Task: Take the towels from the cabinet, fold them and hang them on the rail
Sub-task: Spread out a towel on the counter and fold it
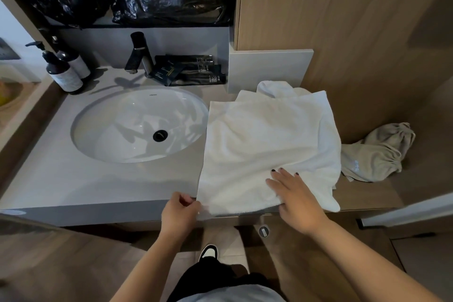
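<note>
Head view, towel [267, 144] lengthwise away from person

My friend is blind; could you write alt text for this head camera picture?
A white towel lies spread on a grey counter beside a sink; the left hand pinches its near corner, the right hand presses it flat.

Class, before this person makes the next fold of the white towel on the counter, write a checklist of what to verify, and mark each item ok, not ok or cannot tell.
1. Left hand pinches the near left corner of the white towel: ok.
2. Right hand lies flat on the towel, pinning it: ok.
3. Towel spread smooth: not ok, it is rumpled at the far edge.
4. Towel clear of the sink: ok, its left edge lies beside the basin.
5. Towel fully on the counter: not ok, the near edge overhangs.
6. Rail free for hanging: cannot tell, not in view.
</note>
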